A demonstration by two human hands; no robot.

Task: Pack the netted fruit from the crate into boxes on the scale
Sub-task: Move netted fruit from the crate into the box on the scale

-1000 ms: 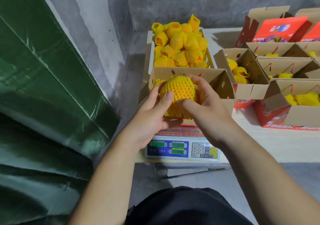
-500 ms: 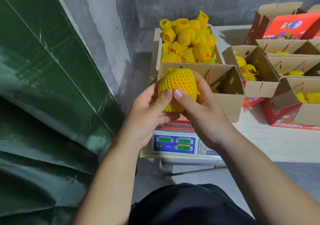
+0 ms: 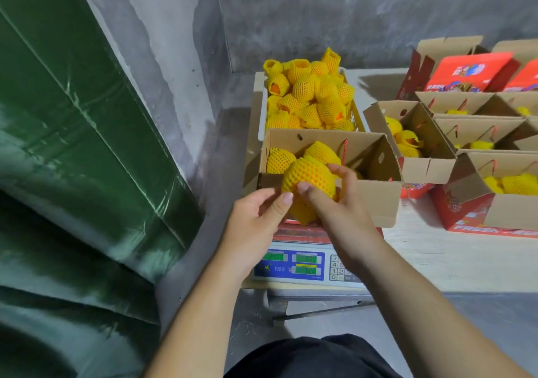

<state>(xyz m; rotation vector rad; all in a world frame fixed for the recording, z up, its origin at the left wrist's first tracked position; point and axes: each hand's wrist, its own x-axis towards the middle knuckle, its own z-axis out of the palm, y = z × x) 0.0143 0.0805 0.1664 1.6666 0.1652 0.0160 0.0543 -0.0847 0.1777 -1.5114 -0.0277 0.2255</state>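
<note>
Right now both hands are on one netted fruit (image 3: 310, 184), held over the near wall of the open box (image 3: 375, 194) that sits on the scale (image 3: 294, 267). My right hand (image 3: 340, 200) wraps the fruit from its right side, thumb across the front of the mesh and fingers curled round the back, so it is firmly grasped. My left hand (image 3: 256, 217) is much looser: its thumb tip presses the net's lower left edge and the fingers curl beneath, pinching the loose end of the sleeve as far as I can tell. The fruit's long axis runs tilted, upper end leaning away into the box and lower, tapered sleeve end pointing down toward the scale display. It hangs partly inside the box mouth, partly over the front wall. Two more netted fruits (image 3: 279, 161) already lie in the box's left half, just behind the held one. Behind the box, the crate (image 3: 263, 110) is heaped with netted fruit. To the right, several other open boxes (image 3: 422, 156) stand on the table (image 3: 454, 258), some with yellow netted fruit inside. A green tarp (image 3: 72, 145) fills the left.
</note>
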